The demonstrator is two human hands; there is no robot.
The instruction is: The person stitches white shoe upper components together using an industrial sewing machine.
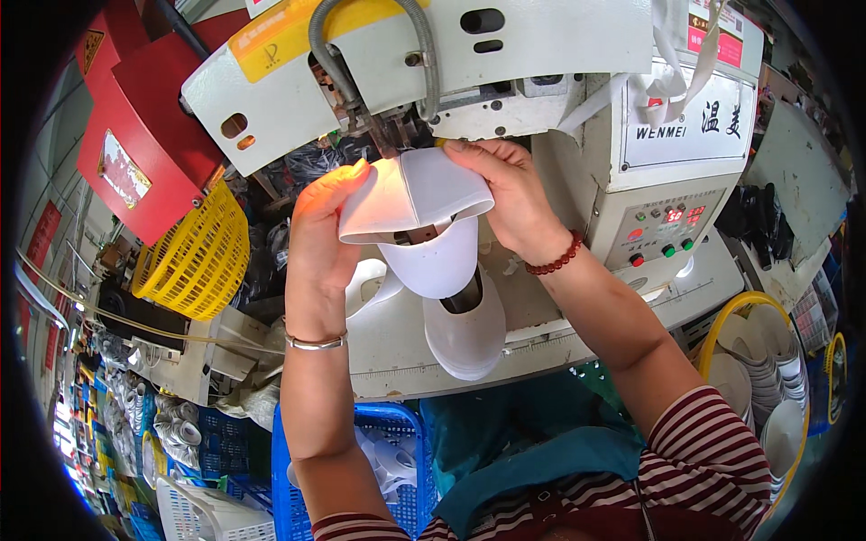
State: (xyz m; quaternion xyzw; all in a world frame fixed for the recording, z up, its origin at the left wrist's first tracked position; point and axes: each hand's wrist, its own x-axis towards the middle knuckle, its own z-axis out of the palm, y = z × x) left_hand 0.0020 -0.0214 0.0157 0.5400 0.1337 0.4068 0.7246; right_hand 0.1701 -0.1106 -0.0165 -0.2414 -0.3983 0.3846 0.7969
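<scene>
A white shoe upper (433,261) is stretched between my two hands, just below the metal nozzle (382,135) of a pale machine head. Its seam runs up the middle toward that nozzle, and an orange glow falls on its left side. My left hand (320,221) grips the left edge, thumb on top. At the right edge, my right hand (519,194) closes on the upper, with thumb and fingers near the seam. Another white upper (465,338) hangs below the held one, over the front edge of the machine table (388,361). Whether the two are joined is hidden.
A control box (658,230) with lit digits and coloured buttons stands at right; white tape (672,86) hangs above. Red housing (158,135) and a yellow basket (203,248) are at left. A blue crate (287,487) holds white pieces. Stacked white uppers (767,352) sit in a yellow-rimmed basket.
</scene>
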